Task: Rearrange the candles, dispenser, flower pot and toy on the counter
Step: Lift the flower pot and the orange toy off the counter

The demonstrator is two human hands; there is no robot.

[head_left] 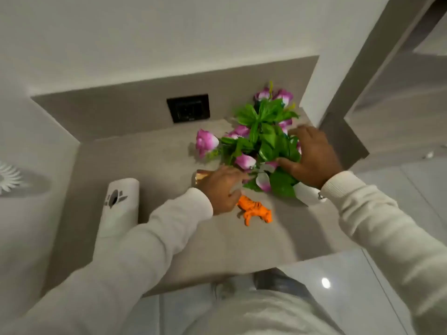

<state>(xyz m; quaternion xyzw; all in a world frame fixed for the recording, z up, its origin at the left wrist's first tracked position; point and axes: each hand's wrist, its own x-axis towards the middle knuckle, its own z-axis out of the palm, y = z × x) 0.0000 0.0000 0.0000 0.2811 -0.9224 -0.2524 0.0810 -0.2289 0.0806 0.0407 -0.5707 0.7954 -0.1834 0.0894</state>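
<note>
The flower pot [306, 194] is white and holds purple flowers and green leaves; it stands at the counter's right end by a wall corner. My right hand [313, 157] lies on the foliage from the right with fingers spread. My left hand [221, 189] reaches in from the left, and its fingertips are hidden among the petals. Just in front of that hand lies an orange toy tiger [256, 211]. A gold candle [199, 177] peeks out behind my left wrist, mostly hidden. The white dispenser [121, 206] stands at the counter's left end.
The grey counter [157, 165] is a narrow ledge with a wall behind and a step-up on the left. A black socket plate [188, 108] sits on the back wall. A white pillar [338, 68] closes the right end. Glossy floor tiles [350, 286] lie below.
</note>
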